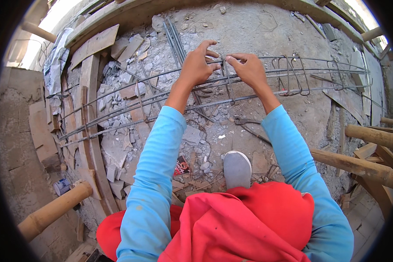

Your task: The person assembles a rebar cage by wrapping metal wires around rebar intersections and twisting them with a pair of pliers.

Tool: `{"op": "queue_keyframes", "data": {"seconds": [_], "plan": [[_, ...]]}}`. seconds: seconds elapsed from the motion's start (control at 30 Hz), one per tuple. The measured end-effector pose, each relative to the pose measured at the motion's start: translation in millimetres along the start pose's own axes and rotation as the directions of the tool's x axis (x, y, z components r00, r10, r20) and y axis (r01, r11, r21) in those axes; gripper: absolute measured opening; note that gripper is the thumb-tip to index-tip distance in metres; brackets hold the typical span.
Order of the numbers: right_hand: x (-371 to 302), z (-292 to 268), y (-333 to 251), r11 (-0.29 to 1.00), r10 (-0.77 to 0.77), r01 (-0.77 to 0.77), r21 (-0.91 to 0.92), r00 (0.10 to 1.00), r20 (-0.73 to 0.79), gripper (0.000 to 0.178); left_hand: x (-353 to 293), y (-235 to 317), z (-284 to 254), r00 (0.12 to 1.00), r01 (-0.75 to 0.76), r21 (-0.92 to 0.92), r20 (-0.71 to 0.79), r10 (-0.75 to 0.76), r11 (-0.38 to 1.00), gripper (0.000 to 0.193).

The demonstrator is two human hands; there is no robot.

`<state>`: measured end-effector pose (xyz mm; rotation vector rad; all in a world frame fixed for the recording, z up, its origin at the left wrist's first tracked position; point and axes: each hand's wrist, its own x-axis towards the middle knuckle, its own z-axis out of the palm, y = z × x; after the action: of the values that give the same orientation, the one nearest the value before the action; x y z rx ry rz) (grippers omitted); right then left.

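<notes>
A long cage of steel rebar (257, 75) lies across in front of me, its bars joined by bent stirrups. Over its far bar is my left hand (196, 65), fingers apart and curved, beside an upright stirrup (228, 83) near the cage's middle. My right hand (248, 70) reaches that same stirrup's top corner from the other side. Its thumb and forefinger are pinched together there; whatever is between them is too small to make out. Several loose stirrups (290, 76) hang on the bars farther right. Below the cage, a pair of pincers (249, 127) rests on the ground.
Broken concrete rubble (113, 94) and wooden planks (89, 83) lie on the left. More rebar (174, 41) extends away beneath the cage. Bamboo poles (56, 209) jut in at both sides. My grey shoe (237, 169) is just below the cage.
</notes>
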<state>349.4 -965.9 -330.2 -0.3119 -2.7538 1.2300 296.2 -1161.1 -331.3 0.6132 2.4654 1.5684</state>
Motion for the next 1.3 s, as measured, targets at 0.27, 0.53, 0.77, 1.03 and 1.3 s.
{"op": "queue_keyframes", "data": {"seconds": [0.27, 0.53, 0.77, 1.03, 1.3], "plan": [[-15.8, -14.7, -9.1, 0.998, 0.039, -0.038, -0.046, 0.999, 0.012, 0.038, 7.7, 3.6, 1.6, 0.947, 0.006, 0.544, 0.267, -0.18, 0.839, 0.04], [-22.5, -19.3, -4.8, 0.909, -0.138, 0.144, -0.391, 0.989, 0.044, 0.021, 1.7, 3.5, 7.6, 0.976, -0.003, 0.554, 0.185, -0.119, 0.832, 0.037], [-17.5, -14.6, -0.6, 0.868, -0.207, 0.241, -0.434, 0.97, 0.125, 0.029, -4.7, 9.5, 11.0, 0.989, 0.04, 0.566, 0.097, -0.114, 0.823, 0.032], [5.4, -20.8, -5.9, 0.798, -0.189, 0.382, -0.467, 0.894, 0.407, 0.035, -7.5, 7.5, 21.6, 0.995, 0.084, 0.542, -0.002, -0.098, 0.836, 0.027], [38.1, -56.5, -9.6, 0.863, -0.266, 0.481, -0.154, 0.692, 0.671, 0.026, -9.5, 3.8, 26.6, 0.995, 0.006, 0.529, -0.085, 0.046, 0.848, 0.017]]}}
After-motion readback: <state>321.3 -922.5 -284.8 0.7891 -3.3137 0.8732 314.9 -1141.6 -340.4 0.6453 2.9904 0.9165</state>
